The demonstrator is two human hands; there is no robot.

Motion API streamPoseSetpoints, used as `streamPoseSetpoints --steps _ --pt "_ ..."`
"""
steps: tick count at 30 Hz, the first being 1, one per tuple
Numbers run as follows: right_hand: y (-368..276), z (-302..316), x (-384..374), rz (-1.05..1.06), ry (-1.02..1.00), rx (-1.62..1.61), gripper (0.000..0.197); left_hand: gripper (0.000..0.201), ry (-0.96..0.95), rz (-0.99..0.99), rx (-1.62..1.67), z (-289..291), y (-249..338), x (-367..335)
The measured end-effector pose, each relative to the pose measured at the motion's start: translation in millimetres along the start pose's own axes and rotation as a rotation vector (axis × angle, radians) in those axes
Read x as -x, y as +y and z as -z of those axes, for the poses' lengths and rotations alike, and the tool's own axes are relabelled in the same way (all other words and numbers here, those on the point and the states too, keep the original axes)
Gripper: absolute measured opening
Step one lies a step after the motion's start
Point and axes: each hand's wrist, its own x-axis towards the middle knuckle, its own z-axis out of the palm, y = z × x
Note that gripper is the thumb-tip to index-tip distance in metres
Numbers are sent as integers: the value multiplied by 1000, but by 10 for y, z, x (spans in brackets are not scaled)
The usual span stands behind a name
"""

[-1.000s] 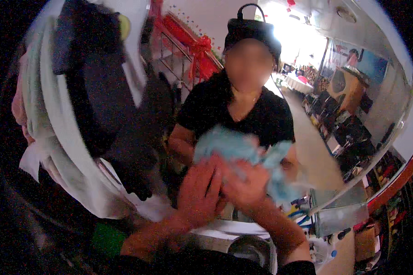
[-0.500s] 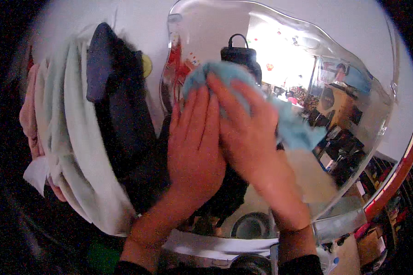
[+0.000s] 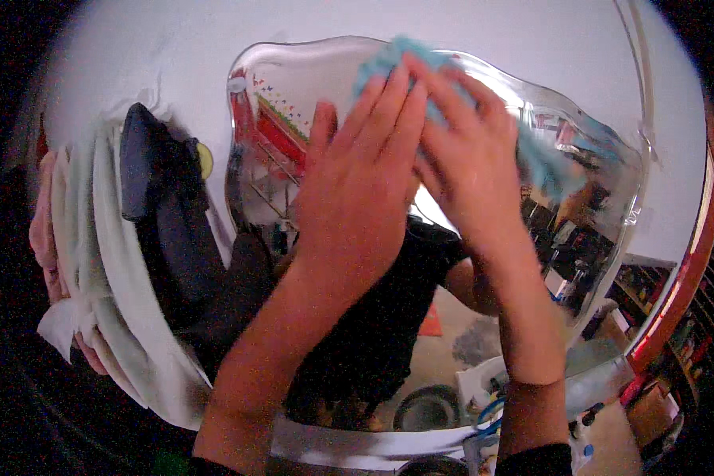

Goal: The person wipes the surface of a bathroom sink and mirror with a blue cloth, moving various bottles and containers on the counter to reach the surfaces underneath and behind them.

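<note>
A light blue cloth (image 3: 559, 159) lies against the top of a wavy-edged mirror (image 3: 313, 67), partly past its upper rim, its loose end trailing right. My right hand (image 3: 472, 163) holds the cloth to the glass, fingers bent over it. Beside and partly against it, my left hand (image 3: 357, 186) is laid out flat, fingers long and thumb apart, fingertips on the cloth's left part. The hands hide the cloth's middle. Below them the mirror reflects a dark garment and part of a room.
Pale towels (image 3: 115, 262) and a dark cloth item (image 3: 178, 230) hang on the wall left of the mirror. A white ledge (image 3: 333, 448) runs beneath the mirror. At the lower right are a red-edged frame (image 3: 674, 297) and shelves with assorted things.
Both hands and the cloth have moved up the mirror to its top edge. The view has shifted too, so the mirror sits lower and farther left.
</note>
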Motion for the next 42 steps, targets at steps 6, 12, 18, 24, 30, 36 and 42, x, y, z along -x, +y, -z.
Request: streamPoseSetpoints --steps 6,12,18,24,30,36,42 --pt "-217 84 759 -278 -137 -55 35 52 -179 -34 -10 -45 418 365" --pt "-541 599 2390 -233 -272 -171 32 50 -380 -111 131 -122 1194 1575" --pt "424 548 1301 -141 -147 75 42 52 -122 -176 107 -466 1082 301" --pt "842 619 958 -207 12 88 47 56 -3 -216 170 -664 1163 -336" --pt "115 760 2272 -412 -164 -30 41 56 -323 -229 240 -620 1578 828" --pt "272 970 2390 -529 -200 63 46 57 -333 -282 359 -742 1848 661" --pt "1196 956 1817 -409 57 244 53 60 -112 -330 371 -1137 2026 -389"
